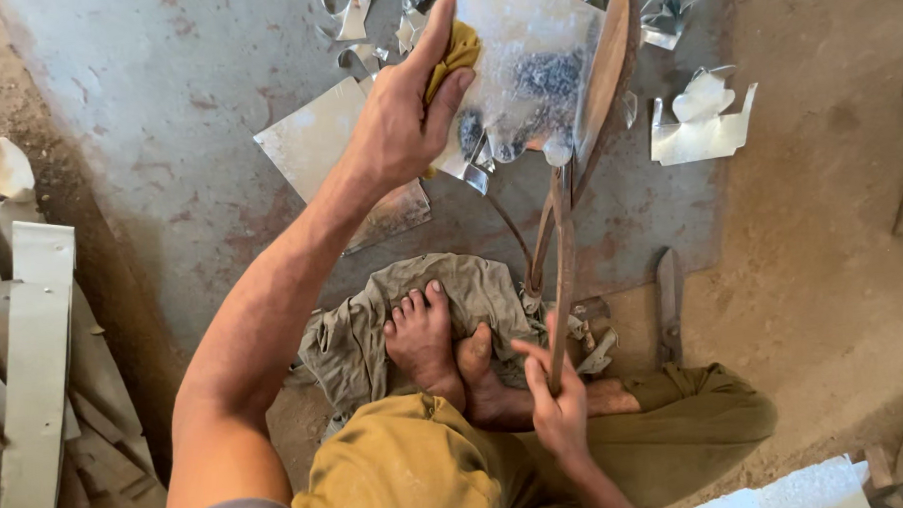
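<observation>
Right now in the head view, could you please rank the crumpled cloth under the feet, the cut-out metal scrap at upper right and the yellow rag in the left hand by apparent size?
1. crumpled cloth, largest
2. cut-out metal scrap
3. yellow rag, smallest, though the left hand partly hides it and holds it nearer the camera, so it is unsure

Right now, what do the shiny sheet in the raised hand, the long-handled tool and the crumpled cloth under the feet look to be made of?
Sheet: thin metal, probably galvanised or tinplate; bright, mottled shine, cut edges.
Tool: likely iron or steel; dull brown, rusty-looking handles.
Cloth: woven fabric, drab olive-grey; soft folds and creases.
</observation>
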